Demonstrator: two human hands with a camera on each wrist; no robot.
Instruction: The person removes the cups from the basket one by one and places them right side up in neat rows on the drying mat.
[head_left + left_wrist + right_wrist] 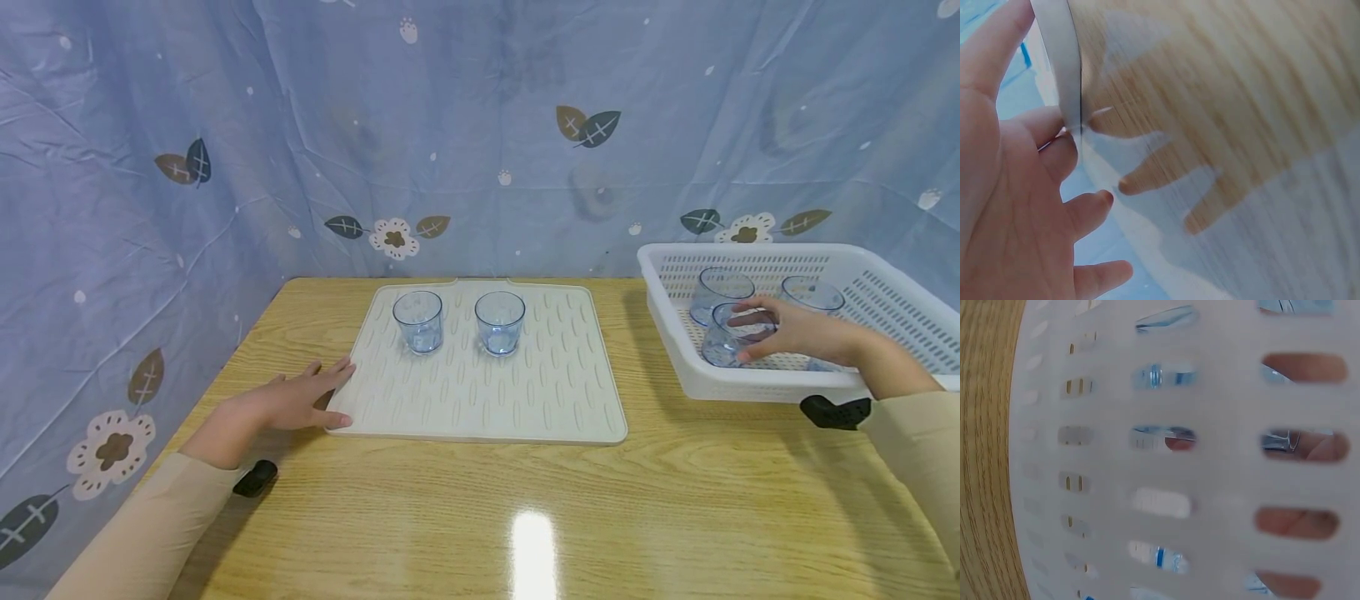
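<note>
While the left hand rests at the middle left of the frame, fingers spread and straight, touching the left edge of a white ribbed mat, the right hand reaches into a white slotted basket at the right. From where I stand, its thumb and fingers pinch the rim and side of a blue-tinted glass, upright at the basket's near left corner, well apart from the left hand. Two more glasses stand in the basket: one just behind, another beyond the right hand. At centre, a left glass and a right glass stand upright on the mat, between the hands, on a wooden tabletop.
</note>
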